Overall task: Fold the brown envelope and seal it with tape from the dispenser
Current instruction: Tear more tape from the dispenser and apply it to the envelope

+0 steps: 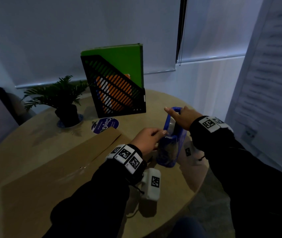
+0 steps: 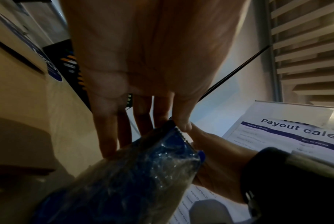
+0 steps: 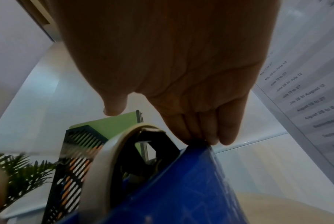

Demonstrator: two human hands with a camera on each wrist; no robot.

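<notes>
The brown envelope (image 1: 50, 169) lies flat on the round table's left half, its flap (image 1: 106, 140) pointing toward the hands. To its right stands the blue tape dispenser (image 1: 171, 152), wrapped in crinkled clear film (image 2: 143, 166). My left hand (image 1: 161, 133) is at the near, toothed cutter end (image 2: 185, 139), thumb and fingers pinching the clear tape end there. My right hand (image 1: 176, 114) lies over the far top of the dispenser (image 3: 181, 189), straight fingers pressing on its blue edge, thumb free. The white tape roll (image 3: 105, 151) sits in the dispenser.
A black slotted file holder (image 1: 118, 90) with a green folder stands at the back of the table. A potted plant (image 1: 63, 100) is at the back left, a round blue sticker (image 1: 105, 125) beside it. A printed calendar sheet (image 1: 265, 83) hangs on the right.
</notes>
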